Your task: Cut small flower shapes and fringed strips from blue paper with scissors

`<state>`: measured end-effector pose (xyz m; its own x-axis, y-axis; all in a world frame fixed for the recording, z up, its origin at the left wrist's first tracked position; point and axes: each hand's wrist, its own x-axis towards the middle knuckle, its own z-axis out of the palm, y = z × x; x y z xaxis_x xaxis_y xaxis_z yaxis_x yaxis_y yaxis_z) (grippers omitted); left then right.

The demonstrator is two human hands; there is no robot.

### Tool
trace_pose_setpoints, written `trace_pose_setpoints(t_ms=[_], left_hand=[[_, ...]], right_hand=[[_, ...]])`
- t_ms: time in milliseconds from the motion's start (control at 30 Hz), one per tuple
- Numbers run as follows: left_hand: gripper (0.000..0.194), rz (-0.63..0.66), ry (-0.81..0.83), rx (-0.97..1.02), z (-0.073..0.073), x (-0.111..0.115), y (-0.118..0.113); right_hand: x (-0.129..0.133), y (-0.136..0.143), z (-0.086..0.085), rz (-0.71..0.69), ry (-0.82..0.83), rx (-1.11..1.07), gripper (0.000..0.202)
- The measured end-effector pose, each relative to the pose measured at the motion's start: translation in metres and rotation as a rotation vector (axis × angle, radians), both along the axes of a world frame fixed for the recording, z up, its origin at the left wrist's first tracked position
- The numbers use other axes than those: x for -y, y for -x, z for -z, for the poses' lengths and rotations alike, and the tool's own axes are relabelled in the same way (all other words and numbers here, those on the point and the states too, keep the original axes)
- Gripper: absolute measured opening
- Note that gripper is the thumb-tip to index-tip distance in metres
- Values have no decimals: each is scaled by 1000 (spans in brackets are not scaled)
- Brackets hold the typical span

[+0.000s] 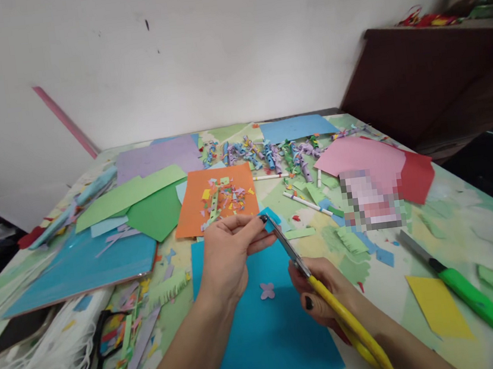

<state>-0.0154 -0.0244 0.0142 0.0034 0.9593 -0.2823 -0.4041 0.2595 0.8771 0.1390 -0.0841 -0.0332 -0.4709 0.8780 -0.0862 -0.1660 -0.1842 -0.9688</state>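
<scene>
Near the middle of the view, my left hand pinches a small piece of blue paper between thumb and fingers. My right hand is closed round the yellow handles of a pair of scissors. Their metal blades point up and to the left and touch the blue piece. Below both hands lies a large blue sheet, with a small lilac butterfly-like cutout on it. Just beyond my left hand is an orange sheet strewn with small coloured scraps.
Rolled paper pieces line the table's back. A green-handled knife and yellow paper lie at right. White yarn, a dark phone and black-handled scissors are at left. Pink paper sits at the back right.
</scene>
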Motion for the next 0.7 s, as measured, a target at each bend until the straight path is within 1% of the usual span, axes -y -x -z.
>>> trace_pose_setpoints(t_ms=[133, 333, 700], left_hand=[[16, -4, 5, -4, -1, -1, 0], [17, -5, 12, -22, -3, -1, 0], [15, 33, 3, 20, -2, -1, 3]], right_hand=[[1, 1, -1, 30, 43, 7, 44], [-2, 0, -1, 19, -21, 48, 42], [-2, -1, -1, 14, -17, 40, 43]])
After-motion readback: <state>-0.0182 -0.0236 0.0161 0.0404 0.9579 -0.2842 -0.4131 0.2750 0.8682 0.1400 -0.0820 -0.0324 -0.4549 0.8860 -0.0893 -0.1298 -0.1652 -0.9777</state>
